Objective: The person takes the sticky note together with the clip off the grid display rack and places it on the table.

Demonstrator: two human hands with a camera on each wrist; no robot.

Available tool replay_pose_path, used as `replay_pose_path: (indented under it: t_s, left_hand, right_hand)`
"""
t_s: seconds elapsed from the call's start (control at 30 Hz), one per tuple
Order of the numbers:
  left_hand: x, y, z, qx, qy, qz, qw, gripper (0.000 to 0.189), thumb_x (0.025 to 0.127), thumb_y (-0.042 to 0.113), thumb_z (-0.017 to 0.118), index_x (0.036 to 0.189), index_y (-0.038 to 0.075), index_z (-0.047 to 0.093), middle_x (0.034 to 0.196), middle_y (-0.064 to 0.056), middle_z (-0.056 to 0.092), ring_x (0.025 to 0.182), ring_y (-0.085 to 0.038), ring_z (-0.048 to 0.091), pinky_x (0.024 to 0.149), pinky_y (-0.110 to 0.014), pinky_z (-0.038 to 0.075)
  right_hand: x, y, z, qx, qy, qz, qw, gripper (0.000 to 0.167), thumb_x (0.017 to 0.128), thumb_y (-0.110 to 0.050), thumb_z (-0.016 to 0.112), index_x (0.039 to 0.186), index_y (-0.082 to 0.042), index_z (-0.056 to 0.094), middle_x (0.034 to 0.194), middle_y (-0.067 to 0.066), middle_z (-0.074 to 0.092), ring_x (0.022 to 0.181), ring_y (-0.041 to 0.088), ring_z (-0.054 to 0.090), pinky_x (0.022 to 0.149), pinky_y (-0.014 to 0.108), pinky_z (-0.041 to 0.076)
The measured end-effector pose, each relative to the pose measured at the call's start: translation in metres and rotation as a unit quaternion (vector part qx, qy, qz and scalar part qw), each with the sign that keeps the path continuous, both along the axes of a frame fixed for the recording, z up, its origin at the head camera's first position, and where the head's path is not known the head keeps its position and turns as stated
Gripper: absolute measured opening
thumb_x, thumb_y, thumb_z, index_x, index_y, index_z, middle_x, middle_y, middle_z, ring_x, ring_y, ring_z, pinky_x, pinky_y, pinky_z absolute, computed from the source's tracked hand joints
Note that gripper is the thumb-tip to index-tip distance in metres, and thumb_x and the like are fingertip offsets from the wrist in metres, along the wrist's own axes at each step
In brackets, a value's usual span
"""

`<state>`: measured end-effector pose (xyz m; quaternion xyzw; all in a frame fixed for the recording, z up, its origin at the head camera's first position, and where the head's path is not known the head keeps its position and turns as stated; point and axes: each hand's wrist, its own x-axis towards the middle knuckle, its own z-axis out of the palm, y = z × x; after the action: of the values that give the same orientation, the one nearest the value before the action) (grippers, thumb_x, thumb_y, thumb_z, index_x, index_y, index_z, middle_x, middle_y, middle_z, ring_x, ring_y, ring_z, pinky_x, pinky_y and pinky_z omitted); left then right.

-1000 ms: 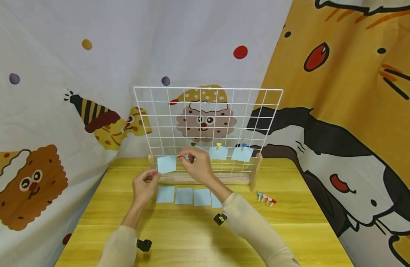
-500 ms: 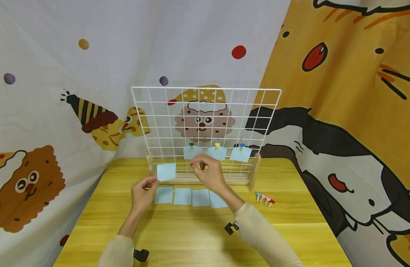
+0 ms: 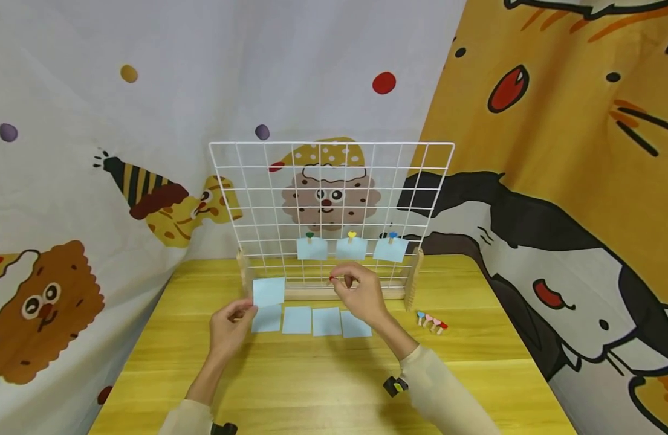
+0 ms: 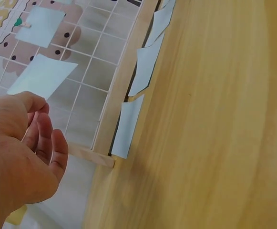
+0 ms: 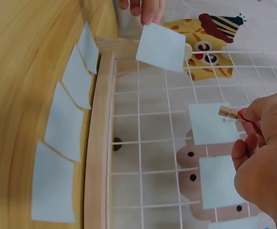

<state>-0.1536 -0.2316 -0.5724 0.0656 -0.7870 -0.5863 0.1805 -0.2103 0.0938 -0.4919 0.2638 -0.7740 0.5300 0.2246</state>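
My left hand (image 3: 228, 329) pinches a light blue paper square (image 3: 269, 292) by its lower left corner, in front of the white wire grid (image 3: 257, 207). In my right hand (image 3: 361, 293) a small wooden clothespin (image 5: 230, 113) with a red top is pinched between thumb and finger. Its jaws point away from the fingertips, toward the left in the right wrist view. On the grid's lower part hang three blue papers, each under a clip: a green clip (image 3: 309, 235), a yellow clip (image 3: 352, 234) and a blue clip (image 3: 393, 235).
Several blue paper squares (image 3: 326, 321) lie in a row before the grid's wooden base (image 3: 312, 294). To the right, several heart-topped clothespins (image 3: 432, 322) rest on the wooden table (image 3: 312, 386). Behind hangs a cartoon-printed curtain (image 3: 192, 90).
Both hands have come down and back from the grid, the left lowering its paper. The right hand has shifted rightward with the clothespin, uncovering the paper under the green clip.
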Motion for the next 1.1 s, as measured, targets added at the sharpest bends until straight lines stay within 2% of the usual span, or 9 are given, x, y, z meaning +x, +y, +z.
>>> replay_pose_path:
  t_s: [0.3,0.43,0.57,0.67,0.9,1.1]
  left_hand:
    - [0.015,-0.003,-0.007,-0.006,-0.006,0.002,1.0,0.014,0.1,0.008,0.086,0.113,0.002,0.086,0.11,-0.021,0.085,0.084,0.004,0.067,0.074,-0.01,0.058]
    - [0.022,-0.005,-0.006,-0.006,-0.02,0.004,0.9998,0.015,0.101,0.009,0.085,0.114,0.002,0.086,0.111,-0.02,0.085,0.085,0.004,0.068,0.075,-0.011,0.058]
    - [0.029,-0.006,-0.005,0.0,-0.036,0.008,0.9993,0.014,0.101,0.01,0.085,0.114,0.004,0.086,0.109,-0.014,0.086,0.086,0.003,0.069,0.075,-0.013,0.058]
    - [0.033,-0.008,-0.005,0.001,-0.04,0.009,0.9992,0.014,0.101,0.009,0.086,0.113,0.004,0.086,0.105,-0.011,0.086,0.085,0.003,0.07,0.074,-0.013,0.058]
    - [0.043,-0.012,-0.007,-0.018,-0.053,0.012,0.9984,0.015,0.101,0.012,0.086,0.114,0.003,0.086,0.107,-0.012,0.086,0.086,0.005,0.069,0.075,-0.011,0.057]
    - [0.05,-0.019,-0.009,-0.035,-0.086,0.007,0.9957,0.016,0.102,0.014,0.085,0.115,0.004,0.086,0.109,-0.013,0.086,0.087,0.004,0.067,0.077,-0.012,0.055]
  right_hand:
    - [0.011,0.025,-0.013,0.009,-0.03,-0.028,0.9991,0.02,0.096,0.002,0.085,0.102,-0.017,0.087,0.098,0.004,0.081,0.072,0.023,0.057,0.062,0.022,0.039]
    - [0.015,0.036,-0.019,0.014,-0.041,-0.041,0.9982,0.022,0.096,0.001,0.085,0.103,-0.02,0.087,0.097,0.002,0.08,0.072,0.017,0.055,0.06,0.024,0.039]
    - [0.018,0.047,-0.026,0.012,-0.042,-0.045,0.998,0.021,0.097,0.002,0.085,0.104,-0.018,0.087,0.091,0.001,0.077,0.072,0.011,0.052,0.061,0.024,0.04]
    - [0.02,0.055,-0.031,0.009,-0.048,-0.05,0.9976,0.018,0.097,0.002,0.085,0.104,-0.015,0.087,0.085,0.002,0.072,0.071,0.012,0.051,0.062,0.025,0.041]
    - [0.026,0.074,-0.042,0.004,-0.047,-0.075,0.9961,0.017,0.095,0.006,0.085,0.1,-0.011,0.086,0.096,0.009,0.08,0.07,0.025,0.055,0.062,0.024,0.042]
    - [0.032,0.093,-0.052,-0.003,-0.074,-0.09,0.9931,0.019,0.094,0.008,0.085,0.101,-0.009,0.087,0.096,0.009,0.081,0.072,0.015,0.055,0.063,0.022,0.044]
